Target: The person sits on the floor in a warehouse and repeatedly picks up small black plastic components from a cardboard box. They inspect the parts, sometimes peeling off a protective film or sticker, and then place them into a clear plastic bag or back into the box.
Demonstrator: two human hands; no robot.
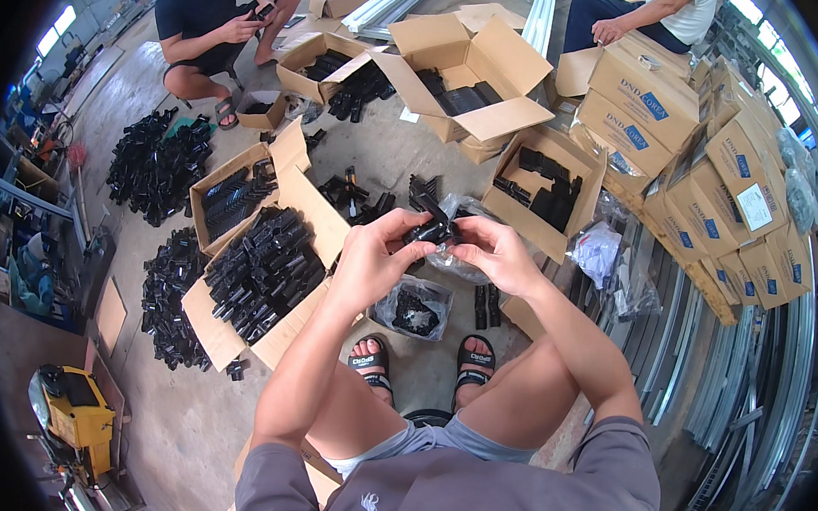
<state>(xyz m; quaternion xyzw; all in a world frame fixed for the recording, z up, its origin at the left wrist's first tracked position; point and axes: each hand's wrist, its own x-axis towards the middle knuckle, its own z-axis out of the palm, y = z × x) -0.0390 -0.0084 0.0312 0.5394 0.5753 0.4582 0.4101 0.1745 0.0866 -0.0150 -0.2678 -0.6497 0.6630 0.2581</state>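
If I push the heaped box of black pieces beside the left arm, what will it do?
The box probably feels heavy, being so full. Its black pieces might tumble off, since they're piled loosely. The thin cardboard flaps would likely bend, as they're spread open.

The single view looks from the head of the wearer in the grey short-sleeved cloth shirt, steeply downward and also forward. This shirt is very near to the lens; the left hand and the right hand are somewhat farther, around the middle. The wide fisheye bends straight edges and reaches, at the far left, a person in black clothes and, at the right, stacked brown cardboard boxes.
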